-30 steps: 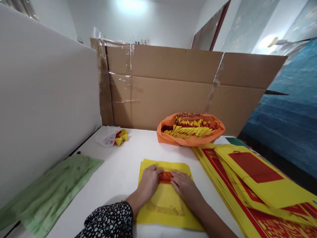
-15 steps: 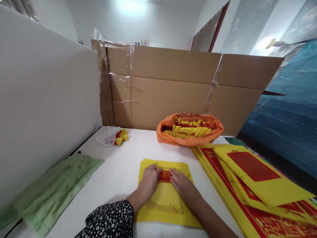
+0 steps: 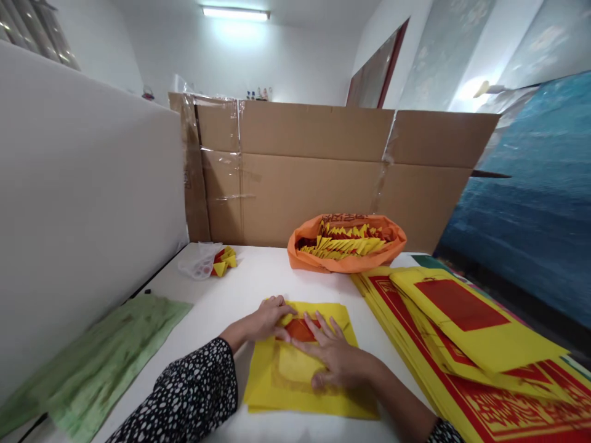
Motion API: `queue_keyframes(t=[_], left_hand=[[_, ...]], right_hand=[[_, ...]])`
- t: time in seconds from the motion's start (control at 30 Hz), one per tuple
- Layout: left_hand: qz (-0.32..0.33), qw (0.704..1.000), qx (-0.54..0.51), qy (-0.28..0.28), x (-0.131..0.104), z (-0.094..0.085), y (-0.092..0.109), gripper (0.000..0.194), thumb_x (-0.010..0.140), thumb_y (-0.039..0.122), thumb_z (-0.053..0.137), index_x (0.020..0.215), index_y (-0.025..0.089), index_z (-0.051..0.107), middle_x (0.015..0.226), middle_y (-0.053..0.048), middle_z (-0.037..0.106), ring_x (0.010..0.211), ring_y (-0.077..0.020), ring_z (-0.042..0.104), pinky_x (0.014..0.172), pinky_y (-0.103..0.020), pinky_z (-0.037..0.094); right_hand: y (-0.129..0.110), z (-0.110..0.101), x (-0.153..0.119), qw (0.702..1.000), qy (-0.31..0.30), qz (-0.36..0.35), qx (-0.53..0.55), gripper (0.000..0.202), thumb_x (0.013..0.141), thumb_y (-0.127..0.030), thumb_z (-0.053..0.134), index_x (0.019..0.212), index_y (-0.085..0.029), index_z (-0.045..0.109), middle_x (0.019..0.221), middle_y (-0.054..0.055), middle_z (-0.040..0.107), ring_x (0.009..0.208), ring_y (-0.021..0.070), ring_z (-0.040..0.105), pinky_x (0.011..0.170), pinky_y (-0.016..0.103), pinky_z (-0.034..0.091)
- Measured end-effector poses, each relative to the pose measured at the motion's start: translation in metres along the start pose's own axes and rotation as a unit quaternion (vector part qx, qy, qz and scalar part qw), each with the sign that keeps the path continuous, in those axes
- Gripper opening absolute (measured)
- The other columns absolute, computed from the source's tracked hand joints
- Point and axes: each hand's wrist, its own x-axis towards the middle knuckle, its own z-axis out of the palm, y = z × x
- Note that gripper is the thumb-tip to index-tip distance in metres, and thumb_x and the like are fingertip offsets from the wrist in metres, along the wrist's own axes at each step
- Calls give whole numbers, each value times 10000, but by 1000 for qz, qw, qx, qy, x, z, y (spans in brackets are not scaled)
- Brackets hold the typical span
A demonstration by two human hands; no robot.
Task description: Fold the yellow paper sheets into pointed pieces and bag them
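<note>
A stack of square yellow paper sheets [image 3: 258,387] lies on the white table in front of me. A red panel [image 3: 300,330] shows on the top sheet, part of it under my fingers. My left hand [image 3: 268,319] is at the stack's upper left, thumb and fingers closed around a folded bit of yellow paper beside the red panel. Across the top sheet rests my right hand [image 3: 336,355], its fingers spread flat and pointing up and left, their tips touching the red panel.
Long yellow-and-red printed papers [image 3: 462,344] are piled at the right. An orange bag [image 3: 318,263] of folded yellow papers stands behind the stack, before a cardboard wall [image 3: 314,197]. A green cloth [image 3: 115,344] and a clear plastic bag [image 3: 201,261] lie at the left.
My right hand has gone from pressing the red panel's right end to lying spread over the sheet. My left hand has shifted slightly left and now holds a folded edge. The view has tilted upward.
</note>
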Motion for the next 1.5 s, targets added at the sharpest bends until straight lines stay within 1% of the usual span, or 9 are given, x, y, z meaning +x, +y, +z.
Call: queue_keyframes(t=[0.1,0.27,0.37,0.5,0.67,0.87,1.2,1.37,1.5], left_hand=[[-36,998,-40,-43,28,-2,6,296,926,385,492,1073,190,661,922,-42,662,821,-174,586,751,-254,435],[-78,994,-41,-68,66,5,12,235,629,341,800,757,166,710,683,10,683,613,-148,584,590,-226,438],[-65,995,-52,-52,66,2,17,223,572,327,827,668,167,705,586,34,650,535,-125,558,536,-209,427],[-28,994,-55,95,47,-11,31,116,747,266,698,778,155,683,763,-16,675,710,-159,601,663,-240,459],[77,974,-37,210,14,-12,35,126,898,190,506,872,191,630,1021,-63,638,995,-183,566,899,-300,437],[106,985,25,132,-17,28,19,245,775,-7,454,808,186,600,933,-34,639,897,-154,602,817,-235,461],[45,995,10,87,-30,45,21,201,859,262,636,1045,208,579,1257,-68,594,1205,-221,525,1127,-471,209],[61,997,1,56,-38,35,23,354,838,229,630,1179,251,537,1318,-46,552,1284,-220,454,1151,-483,101],[46,996,-28,70,-34,27,23,192,857,228,567,1043,227,609,1157,-27,644,1137,-209,550,1096,-400,254]], right_hand=[[0,-3,2,1000,-9,0,8,830,744,-682,646,1455,-427,303,1593,128,138,1425,425,158,1064,702,133],[5,11,-2,999,34,-2,-1,793,748,-622,687,1441,-406,368,1594,106,164,1439,399,135,1099,659,126],[15,21,-5,968,240,72,23,792,824,-477,671,1497,-340,276,1601,105,138,1458,344,87,1123,599,194],[23,11,-7,835,520,145,105,875,880,-335,607,1543,-234,47,1577,146,209,1429,285,255,1082,507,373],[10,0,-3,914,405,-23,18,531,911,-72,390,1396,-269,478,1364,45,570,1281,185,508,1061,397,444],[12,34,3,941,259,-160,-145,507,889,-61,438,1368,-205,522,1315,62,603,1251,187,535,1056,370,453],[-9,31,-10,967,231,-109,-13,305,910,-141,493,1143,-211,678,1155,68,699,1080,214,613,957,391,477],[-10,25,10,953,247,57,165,152,874,-191,544,802,-203,678,747,-1,683,717,166,602,675,272,470],[3,19,35,946,214,121,213,145,821,-181,573,681,-178,611,620,-41,597,601,131,549,558,218,387]])
